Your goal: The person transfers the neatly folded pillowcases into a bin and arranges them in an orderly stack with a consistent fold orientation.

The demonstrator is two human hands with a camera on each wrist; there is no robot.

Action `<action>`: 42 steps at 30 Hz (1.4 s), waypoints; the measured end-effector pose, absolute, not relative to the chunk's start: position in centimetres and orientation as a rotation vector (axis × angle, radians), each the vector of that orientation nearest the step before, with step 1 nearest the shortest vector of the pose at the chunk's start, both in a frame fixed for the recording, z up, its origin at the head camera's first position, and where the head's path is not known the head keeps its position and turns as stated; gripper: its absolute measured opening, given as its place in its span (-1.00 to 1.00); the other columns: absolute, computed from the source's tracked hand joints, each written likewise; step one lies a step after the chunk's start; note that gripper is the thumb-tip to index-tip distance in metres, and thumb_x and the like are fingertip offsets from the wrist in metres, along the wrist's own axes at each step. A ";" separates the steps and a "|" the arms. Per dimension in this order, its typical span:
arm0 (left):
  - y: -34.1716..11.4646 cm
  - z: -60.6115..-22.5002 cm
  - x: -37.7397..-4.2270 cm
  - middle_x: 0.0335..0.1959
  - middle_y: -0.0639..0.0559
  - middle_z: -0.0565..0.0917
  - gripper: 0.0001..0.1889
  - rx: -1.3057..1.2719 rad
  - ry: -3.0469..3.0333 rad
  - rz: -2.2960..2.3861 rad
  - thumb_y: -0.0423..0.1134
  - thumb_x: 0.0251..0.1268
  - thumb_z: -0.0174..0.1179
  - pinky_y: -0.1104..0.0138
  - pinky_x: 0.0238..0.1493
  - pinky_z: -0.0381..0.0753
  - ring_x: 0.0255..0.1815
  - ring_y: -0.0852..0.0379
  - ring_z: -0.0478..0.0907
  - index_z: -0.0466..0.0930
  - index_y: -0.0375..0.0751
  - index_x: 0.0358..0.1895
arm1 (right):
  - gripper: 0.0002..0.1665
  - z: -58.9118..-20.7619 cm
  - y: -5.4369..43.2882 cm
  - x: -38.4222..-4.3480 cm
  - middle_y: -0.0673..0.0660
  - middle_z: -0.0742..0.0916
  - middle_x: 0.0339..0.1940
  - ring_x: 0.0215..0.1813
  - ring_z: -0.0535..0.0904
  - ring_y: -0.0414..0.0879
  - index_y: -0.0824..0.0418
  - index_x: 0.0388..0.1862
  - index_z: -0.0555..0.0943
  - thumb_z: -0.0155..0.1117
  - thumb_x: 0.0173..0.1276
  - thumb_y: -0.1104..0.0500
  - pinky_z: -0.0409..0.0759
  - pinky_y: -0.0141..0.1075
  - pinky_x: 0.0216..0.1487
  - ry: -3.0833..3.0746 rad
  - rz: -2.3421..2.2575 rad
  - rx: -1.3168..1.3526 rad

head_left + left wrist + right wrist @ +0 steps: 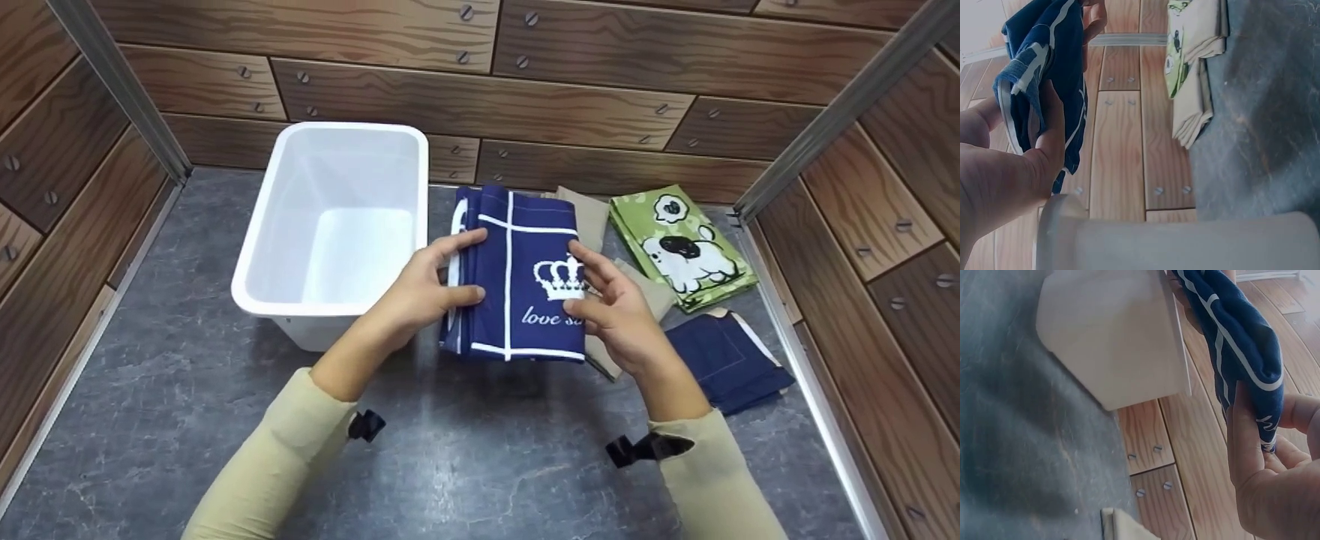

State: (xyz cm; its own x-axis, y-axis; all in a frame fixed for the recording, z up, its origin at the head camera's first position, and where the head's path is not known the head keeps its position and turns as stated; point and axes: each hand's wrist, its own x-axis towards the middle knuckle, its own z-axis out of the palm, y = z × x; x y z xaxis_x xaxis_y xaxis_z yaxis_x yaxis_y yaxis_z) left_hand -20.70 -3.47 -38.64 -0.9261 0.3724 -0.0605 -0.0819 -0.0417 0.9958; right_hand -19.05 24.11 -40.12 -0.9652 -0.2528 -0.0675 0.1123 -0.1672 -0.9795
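A folded navy cloth [540,330] with white lines, a white crown and partly visible lettering is held up between both hands, above the grey surface. My left hand [420,296] grips its left edge, thumb on the front face and fingers toward the back. On the opposite edge my right hand [619,315] pinches the cloth the same way. The left wrist view shows the layered folds of the cloth [1067,62] inside the left hand [1016,169]. In the right wrist view, its rounded fold [1266,354] rises from the right hand [1275,484].
A white plastic bin [259,225] stands left of the cloth, its inside visible. To the right lie a green folded cloth [690,255] with a cartoon dog, beige folded cloths [589,214] and a dark navy folded cloth [727,364]. Wood-patterned panels [480,97] enclose the back and sides.
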 end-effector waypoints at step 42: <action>-13.4 -35.7 -22.4 0.26 -0.32 0.42 -0.20 0.291 1.934 2.155 -0.67 0.17 0.15 0.14 -0.08 0.74 -0.04 -0.01 0.68 0.21 -0.21 0.52 | -0.06 -36.3 14.9 -24.0 0.22 0.51 0.36 0.08 0.66 0.12 0.07 0.56 0.24 0.17 0.23 0.56 0.72 0.03 -0.05 1.837 -2.110 -0.338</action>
State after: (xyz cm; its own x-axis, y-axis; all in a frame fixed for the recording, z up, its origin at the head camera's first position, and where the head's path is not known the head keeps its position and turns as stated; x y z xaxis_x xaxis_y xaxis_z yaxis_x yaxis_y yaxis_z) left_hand -22.44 -13.42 -35.72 -0.9536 0.3009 -0.0065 -0.0389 -0.1017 0.9941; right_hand -23.97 14.85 -36.32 -0.9202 -0.3902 -0.0318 0.0853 -0.1205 -0.9890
